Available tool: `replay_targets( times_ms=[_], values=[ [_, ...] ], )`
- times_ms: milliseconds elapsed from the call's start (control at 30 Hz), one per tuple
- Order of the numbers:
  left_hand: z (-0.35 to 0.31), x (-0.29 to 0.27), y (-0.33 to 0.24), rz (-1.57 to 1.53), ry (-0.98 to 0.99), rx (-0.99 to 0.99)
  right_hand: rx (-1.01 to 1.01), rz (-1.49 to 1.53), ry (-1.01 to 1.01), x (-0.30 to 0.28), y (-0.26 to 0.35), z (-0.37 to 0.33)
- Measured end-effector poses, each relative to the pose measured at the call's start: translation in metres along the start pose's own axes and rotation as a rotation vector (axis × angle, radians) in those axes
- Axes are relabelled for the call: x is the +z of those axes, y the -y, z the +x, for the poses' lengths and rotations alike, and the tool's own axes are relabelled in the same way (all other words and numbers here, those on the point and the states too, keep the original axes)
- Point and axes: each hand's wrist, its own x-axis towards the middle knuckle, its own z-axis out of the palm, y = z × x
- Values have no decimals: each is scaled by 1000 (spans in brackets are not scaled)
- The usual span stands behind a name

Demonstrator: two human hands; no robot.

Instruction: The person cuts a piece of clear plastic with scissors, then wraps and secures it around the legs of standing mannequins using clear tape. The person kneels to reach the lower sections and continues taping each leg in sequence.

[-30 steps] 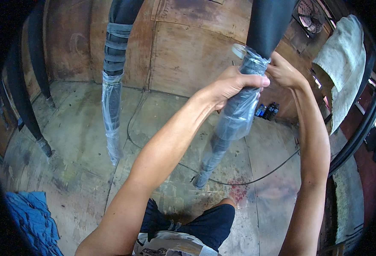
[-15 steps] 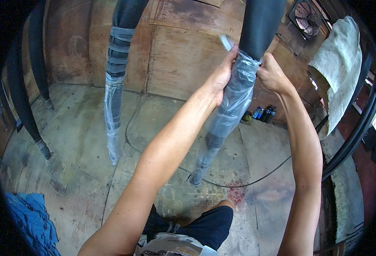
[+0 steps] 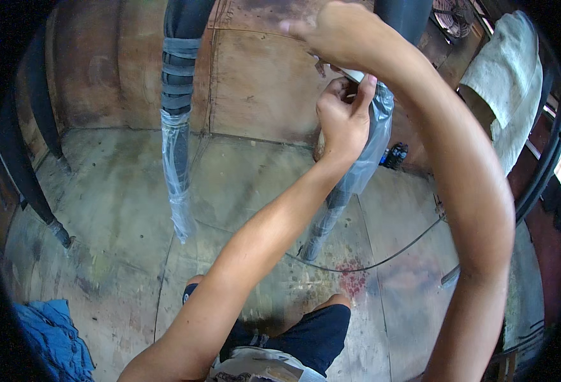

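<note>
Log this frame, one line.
left hand: at whitish strip, beside plastic-wrapped black tube | right hand: above left, grip unclear | nearby: second wrapped tube, blue cloth

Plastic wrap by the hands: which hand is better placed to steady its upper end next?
Left, probably. The left hand is curled close beside the plastic wrap near its upper end; contact is unclear. The right hand is higher, its forearm crossing in front of the black tube.

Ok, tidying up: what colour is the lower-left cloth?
The cloth is blue, best in the head view.
</note>
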Motion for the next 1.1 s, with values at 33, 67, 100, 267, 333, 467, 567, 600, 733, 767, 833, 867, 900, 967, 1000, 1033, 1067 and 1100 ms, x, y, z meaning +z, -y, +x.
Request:
replay_targets(
  times_ms=[33,67,100,267,333,467,567,600,733,767,833,867,900,967,1000,1033,1067,1100],
  values=[
    [-1,5,1,-50,-10,47,-46,-110,151,1,2,7],
    [-2,9,3,-105,-13,130,39,74,252,2,1,11],
    [-2,13,6,-145,-48,165,124,258,350,3,0,15],
    [7,5,18,409,94,337,-242,157,173,1,-11,-22],
    [7,0,19,513,151,564,-211,285,53,-5,-20,-63],
    [16,-11,7,426,274,223,93,623,144,-6,-59,-120],
    [21,-14,-6,469,373,88,182,756,252,10,-99,-125],
    [22,-15,-10,468,413,75,105,799,206,24,-107,-121],
    [17,-16,-22,260,519,-12,90,758,144,54,-133,-109],
    [17,-16,-24,229,512,-7,79,785,144,59,-133,-108],
    [17,-17,-32,246,506,-72,-34,831,80,65,-130,-108],
    [17,-15,-35,338,516,-76,-90,851,29,67,-127,-109],
    [18,-13,-40,438,507,-76,-87,813,35,66,-124,-109],
    [20,-12,-50,623,488,-44,-82,825,7,64,-116,-111],
    [20,-14,-55,613,498,-33,-88,835,-11,64,-112,-111],
    [20,-19,-62,637,517,-35,-101,865,-6,64,-109,-112],
    [21,-25,-67,660,537,-38,-112,896,-2,65,-107,-112],
    [22,-30,-71,630,575,-10,-149,932,-25,67,-106,-114]
  ],
)
